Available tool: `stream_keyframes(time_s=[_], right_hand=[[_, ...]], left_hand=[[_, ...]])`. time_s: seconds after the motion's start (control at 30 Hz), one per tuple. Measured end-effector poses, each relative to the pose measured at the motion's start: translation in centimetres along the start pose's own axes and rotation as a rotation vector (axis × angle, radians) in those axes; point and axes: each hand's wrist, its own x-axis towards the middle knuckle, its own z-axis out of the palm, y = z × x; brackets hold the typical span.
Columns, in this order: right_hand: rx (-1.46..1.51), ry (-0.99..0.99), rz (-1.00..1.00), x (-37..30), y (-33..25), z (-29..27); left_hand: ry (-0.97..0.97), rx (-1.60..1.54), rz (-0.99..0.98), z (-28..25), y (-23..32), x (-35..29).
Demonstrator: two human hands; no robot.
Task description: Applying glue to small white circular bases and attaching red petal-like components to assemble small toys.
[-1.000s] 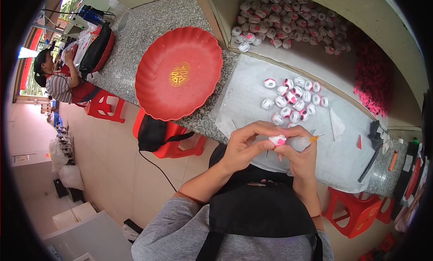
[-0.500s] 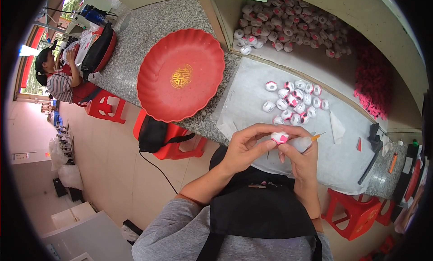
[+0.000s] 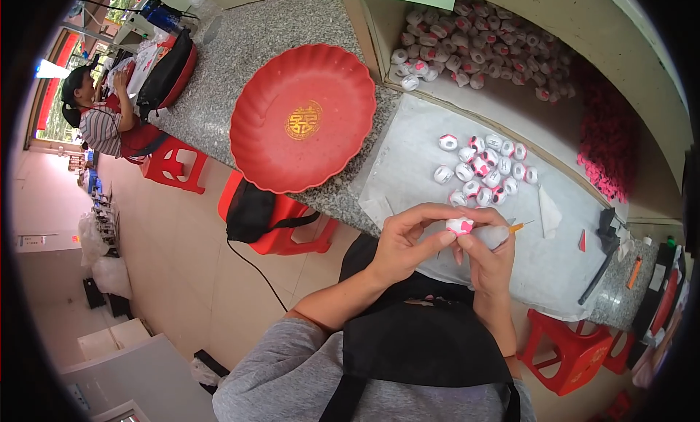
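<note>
Between the fingertips of both hands is a small rounded white piece with pink patches. My left hand pinches it from the left with thumb and fingers. From the other side, my right hand steadies it with thumb and fingertips. Tucked in the right hand's fingers is a translucent squeeze bottle with an orange needle tip pointing right, away from the piece. Just beyond the hands, several similar white, pink and black pieces lie in a loose cluster on a whitish sheet.
A red scalloped tray stands left on the granite counter. Behind the sheet, a shelf holds a heap of similar pieces and a pink pile. Red stools stand below. At far left a person sits working.
The piece has turned slightly in my fingers, showing its pink patch differently. Both hands keep nearly the same place, and the whole view has shifted a little.
</note>
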Motion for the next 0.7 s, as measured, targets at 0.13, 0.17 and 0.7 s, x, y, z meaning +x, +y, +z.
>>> stream_keyframes(time_s=[0.13,0.17,0.7], right_hand=[[0.027,-0.008,-0.007,0.1,0.2,0.1],[0.025,-0.004,-0.006,0.1,0.3,0.0],[-0.014,-0.074,0.054,-1.0,0.2,-1.3]], left_hand=[[-0.001,-0.009,0.016,-0.1,-0.2,0.0],[0.008,-0.017,0.004,-0.1,-0.2,-0.1],[-0.124,0.211,0.125,-0.8,-0.9,-0.2]])
